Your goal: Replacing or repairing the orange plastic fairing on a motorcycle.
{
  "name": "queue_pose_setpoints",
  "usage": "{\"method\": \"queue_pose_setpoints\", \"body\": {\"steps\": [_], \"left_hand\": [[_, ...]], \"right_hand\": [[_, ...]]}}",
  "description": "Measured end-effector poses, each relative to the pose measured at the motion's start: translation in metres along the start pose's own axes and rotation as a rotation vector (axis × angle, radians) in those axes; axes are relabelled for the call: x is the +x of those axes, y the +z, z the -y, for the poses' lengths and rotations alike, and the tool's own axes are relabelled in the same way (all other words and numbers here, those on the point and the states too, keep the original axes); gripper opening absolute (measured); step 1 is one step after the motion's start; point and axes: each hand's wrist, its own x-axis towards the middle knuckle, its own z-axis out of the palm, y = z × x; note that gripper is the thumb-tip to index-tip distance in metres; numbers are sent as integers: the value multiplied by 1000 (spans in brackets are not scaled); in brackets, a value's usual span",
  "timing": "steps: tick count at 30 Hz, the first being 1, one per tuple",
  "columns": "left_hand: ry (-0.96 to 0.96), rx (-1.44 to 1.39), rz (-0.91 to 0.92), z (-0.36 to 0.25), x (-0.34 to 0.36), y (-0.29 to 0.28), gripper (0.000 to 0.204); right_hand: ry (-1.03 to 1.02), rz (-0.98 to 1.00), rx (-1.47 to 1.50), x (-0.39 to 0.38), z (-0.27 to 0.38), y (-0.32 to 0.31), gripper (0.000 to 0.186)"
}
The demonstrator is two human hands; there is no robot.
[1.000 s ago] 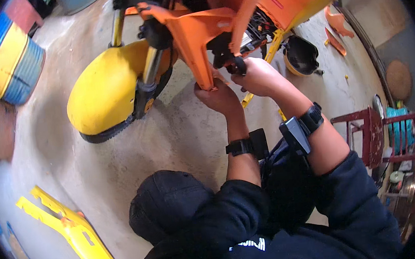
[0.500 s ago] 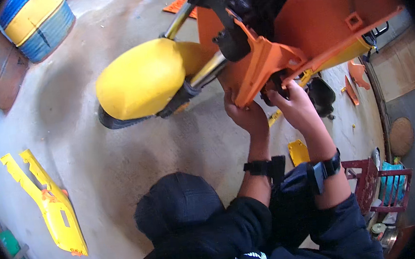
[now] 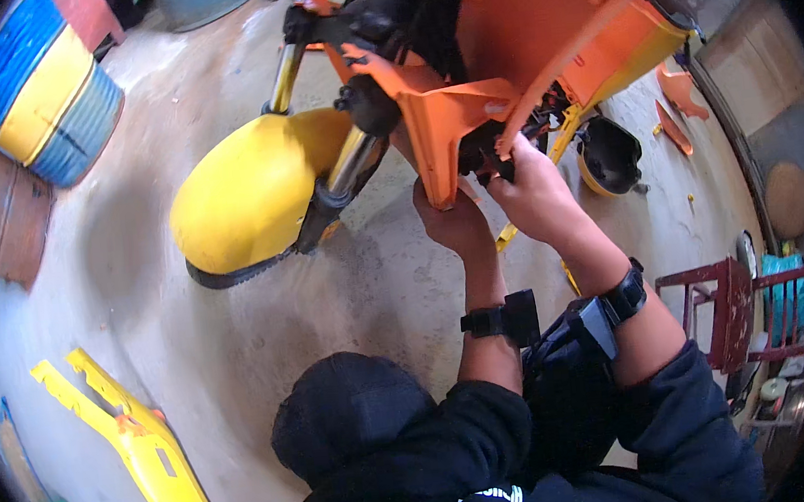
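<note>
An orange plastic motorcycle panel (image 3: 447, 116) sits by the front fork (image 3: 352, 159), its narrow end pointing down. My left hand (image 3: 454, 223) is closed around that lower tip, with some fingers hidden behind the plastic. Just to the right, my right hand (image 3: 534, 190) pinches at the lower edge of a larger orange leg shield (image 3: 536, 35), beside dark parts under it. Whether a small piece is between those fingers is hidden. The yellow front fender (image 3: 256, 192) covers the wheel to the left of both hands.
On the floor at left lies a long yellow body panel (image 3: 156, 460). Metal drums (image 3: 49, 101) stand at the far left. Toward the right are a black-lined yellow shell (image 3: 610, 155), orange pieces (image 3: 673, 130) and a dark red wooden stool (image 3: 730, 316).
The view has shifted, so the motorcycle and hands appear farther left and the floor panel lower. Both hands stay at the orange panels, the right one still at the shield's lower edge.
</note>
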Motion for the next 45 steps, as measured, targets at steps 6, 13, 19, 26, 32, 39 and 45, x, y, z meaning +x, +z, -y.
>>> {"method": "queue_pose_setpoints", "body": {"steps": [6, 13, 19, 26, 32, 39, 45], "left_hand": [[-286, -316, 138, 7, 1, 4, 36], [-53, -25, 351, 32, 3, -1, 57], [-176, -153, 421, 44, 3, 4, 59], [-141, -89, 345, 37, 10, -4, 61], [-67, -9, 261, 24, 10, -6, 63], [-12, 46, 219, 16, 0, -1, 65], [-9, 84, 188, 14, -8, 5, 67]], "right_hand": [[174, -4, -46, -4, 11, -8, 61], [133, -69, -61, -2, -4, -1, 47], [130, -164, -93, 3, -26, 15, 56], [141, -178, -126, 2, -27, 11, 43], [196, -144, -78, 4, -22, 9, 41], [224, -141, -84, 4, -21, 8, 42], [288, -152, -101, 7, -16, 13, 40]]}}
